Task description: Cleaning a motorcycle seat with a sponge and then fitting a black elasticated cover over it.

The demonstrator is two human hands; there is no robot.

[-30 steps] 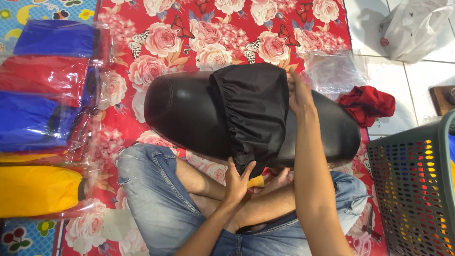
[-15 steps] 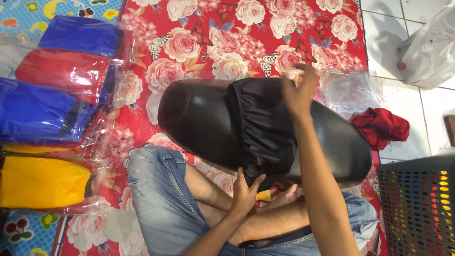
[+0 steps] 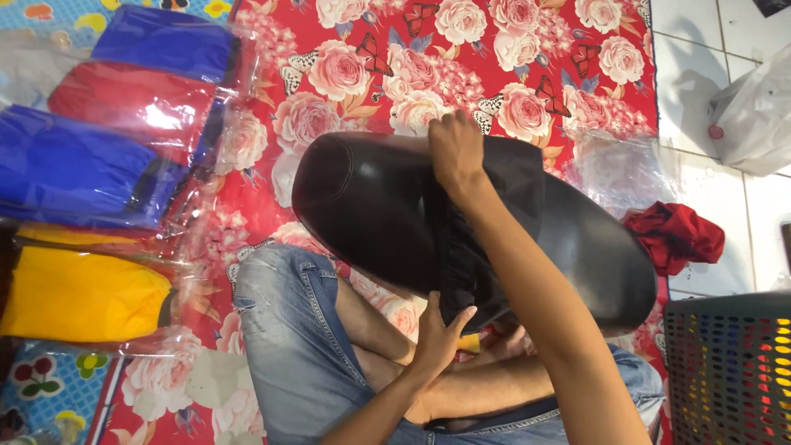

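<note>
Seat: black motorcycle seat (image 3: 371,206) lies across the person's lap in the head view, above the crossed legs in blue jeans (image 3: 288,346).
Long axis: runs from upper left to lower right; the rounded, narrower end points to the upper left, the broader end toward the lower right, near the grey perforated basket (image 3: 725,363).
Seat surface: smooth, glossy, leather-like skin with a soft sheen and a raised lip at the upper-left end.
Cover: black fabric cover (image 3: 494,239) wraps the seat's middle as a band, matte and gathered into folds at the lower edge.
Right hand: right hand (image 3: 455,152) reaches over the far edge of the seat, fingers curled and closed on the top edge of the cover.
Left hand: left hand (image 3: 441,334) sits under the near edge of the seat, fingers pressed against the cover's gathered lower hem, gripping it.
Mat: red floral mat (image 3: 461,58) with pink roses and butterflies lies beneath everything.
Packs: folded cloths in clear plastic bags lie at the left, a yellow pack (image 3: 78,292), a blue pack (image 3: 74,173) and a red pack (image 3: 132,103).
Right side: crumpled red cloth (image 3: 676,235) lies beside an empty clear bag (image 3: 614,169); a white plastic bag (image 3: 754,115) rests on the pale tiled floor (image 3: 700,82).
</note>
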